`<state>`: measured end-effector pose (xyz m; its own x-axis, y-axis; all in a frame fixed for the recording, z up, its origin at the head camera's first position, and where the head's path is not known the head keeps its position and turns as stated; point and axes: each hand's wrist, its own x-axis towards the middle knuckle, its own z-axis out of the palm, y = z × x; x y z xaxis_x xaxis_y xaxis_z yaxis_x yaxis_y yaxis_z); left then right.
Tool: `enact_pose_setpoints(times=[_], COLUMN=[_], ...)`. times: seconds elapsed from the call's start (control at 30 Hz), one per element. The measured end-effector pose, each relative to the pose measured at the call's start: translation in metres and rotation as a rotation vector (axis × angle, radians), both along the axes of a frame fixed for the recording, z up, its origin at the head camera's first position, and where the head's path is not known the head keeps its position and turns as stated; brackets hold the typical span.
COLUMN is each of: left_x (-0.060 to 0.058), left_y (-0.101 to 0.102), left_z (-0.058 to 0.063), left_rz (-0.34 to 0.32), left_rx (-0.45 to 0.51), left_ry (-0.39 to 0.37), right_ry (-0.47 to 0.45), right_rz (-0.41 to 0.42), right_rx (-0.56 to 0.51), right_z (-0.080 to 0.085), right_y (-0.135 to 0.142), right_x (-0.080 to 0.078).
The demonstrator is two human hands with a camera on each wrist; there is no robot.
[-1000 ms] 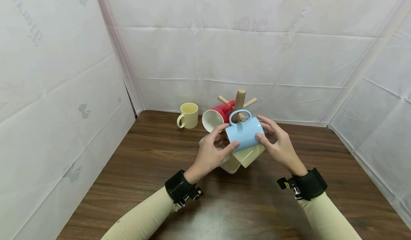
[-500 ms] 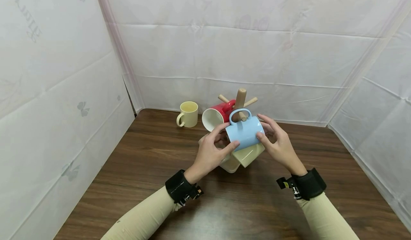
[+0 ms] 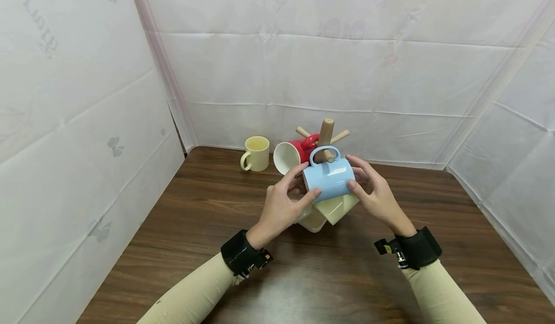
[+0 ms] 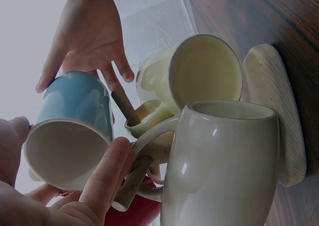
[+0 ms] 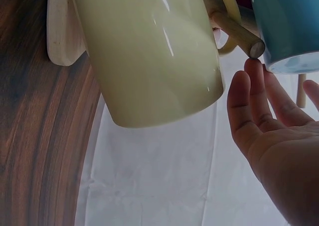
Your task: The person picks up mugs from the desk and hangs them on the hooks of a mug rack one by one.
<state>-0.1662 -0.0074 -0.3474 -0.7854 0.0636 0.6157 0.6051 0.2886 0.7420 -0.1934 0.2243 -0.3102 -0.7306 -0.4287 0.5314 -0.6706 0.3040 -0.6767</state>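
Note:
Both hands hold a light blue mug [image 3: 329, 182] on its side, handle upward, in front of a wooden mug tree [image 3: 326, 131]. My left hand [image 3: 277, 213] grips the open-rim end with thumb and fingers. At the base end, my right hand [image 3: 381, 203] pinches it between thumb and fingers. A red mug [image 3: 296, 154] with a white inside hangs on the tree behind. Below the blue mug hang a pale yellow mug [image 5: 149, 56] and, in the left wrist view, an off-white mug [image 4: 219, 166]. The hands partly cover these in the head view.
Another yellow mug [image 3: 257, 154] stands upright at the back left of the brown wood-grain table [image 3: 208, 203]. The tree's pale wooden base [image 4: 276, 116] rests on the tabletop. White cloth walls [image 3: 329, 64] enclose the back and sides.
The blue mug has turned very slightly, with a bright reflection now on its side. Both hands keep their hold in nearly the same place.

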Motion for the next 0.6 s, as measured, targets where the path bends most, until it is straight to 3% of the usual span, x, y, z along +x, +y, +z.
enact_pose_setpoints(times=[0.3, 0.43, 0.6], left_x=[0.004, 0.007, 0.006], left_y=[-0.003, -0.006, -0.008], left_z=[0.002, 0.008, 0.027], left_rz=[0.086, 0.168, 0.27], left_rx=[-0.043, -0.098, -0.169], left_ry=[0.018, 0.079, 0.211], right_ry=[-0.035, -0.048, 0.057], right_rz=[0.04, 0.083, 0.02], right_rx=[-0.029, -0.058, 0.032], right_z=[-0.005, -0.017, -0.016], right_y=[0.008, 0.017, 0.018], right_x=[-0.004, -0.017, -0.032])
